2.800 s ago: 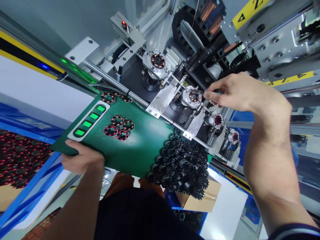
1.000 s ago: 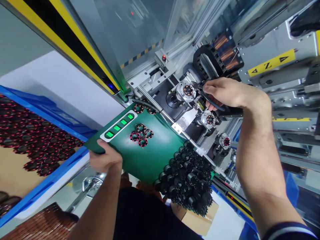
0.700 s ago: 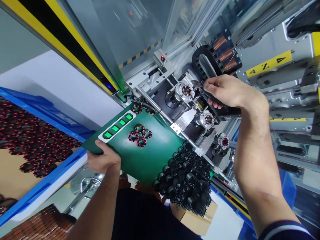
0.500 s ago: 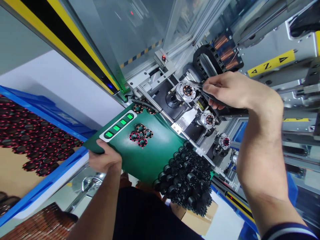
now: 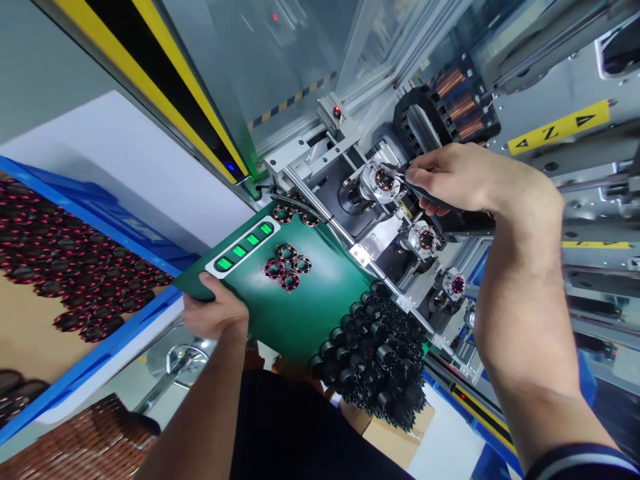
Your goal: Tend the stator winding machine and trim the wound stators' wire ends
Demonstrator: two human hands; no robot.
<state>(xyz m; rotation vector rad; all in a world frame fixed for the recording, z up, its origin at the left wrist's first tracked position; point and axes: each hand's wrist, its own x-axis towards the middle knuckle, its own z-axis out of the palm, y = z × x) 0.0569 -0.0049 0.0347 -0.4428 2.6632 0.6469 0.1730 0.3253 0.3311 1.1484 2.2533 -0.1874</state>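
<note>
Barely shifted, right hand keeps tweezers on wound stator.

The green counter is showing a smooth, matt mat surface. At its five o'clock edge, the heap of black stator cores is looking like dull moulded plastic. At one o'clock, the winding fixture is gleaming as bare brushed metal around glossy copper wire. The blue crate at nine o'clock is looking like smooth plastic.

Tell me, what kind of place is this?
Likely a motor factory's coil-winding station: copper wire spools feed a machine holding wound stators, with black unwound cores heaped on its green panel.
</note>
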